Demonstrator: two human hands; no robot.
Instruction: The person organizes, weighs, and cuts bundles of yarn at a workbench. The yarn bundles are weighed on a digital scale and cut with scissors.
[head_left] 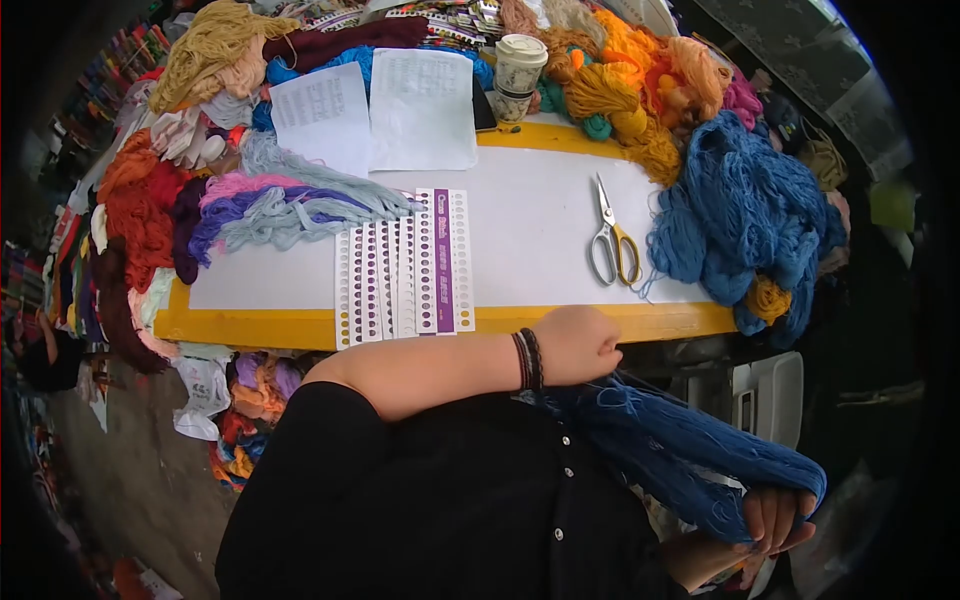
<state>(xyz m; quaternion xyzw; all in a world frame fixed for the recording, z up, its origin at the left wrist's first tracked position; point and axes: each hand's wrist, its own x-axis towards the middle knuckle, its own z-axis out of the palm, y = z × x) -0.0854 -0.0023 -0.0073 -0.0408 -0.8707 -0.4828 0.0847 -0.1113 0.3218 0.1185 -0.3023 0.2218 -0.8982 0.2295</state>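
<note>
Blue skein [690, 450], stretched diagonally, left hand [583, 345] to right hand [775, 520]

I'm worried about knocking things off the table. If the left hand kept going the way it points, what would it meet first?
Probably the blue yarn heap at the table's end; the left hand, gripping a blue skein, points along the yellow table edge. Depth is unclear.

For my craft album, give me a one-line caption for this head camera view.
Left hand and right hand grip a blue yarn skein before a table with scissors and thread cards.
</note>
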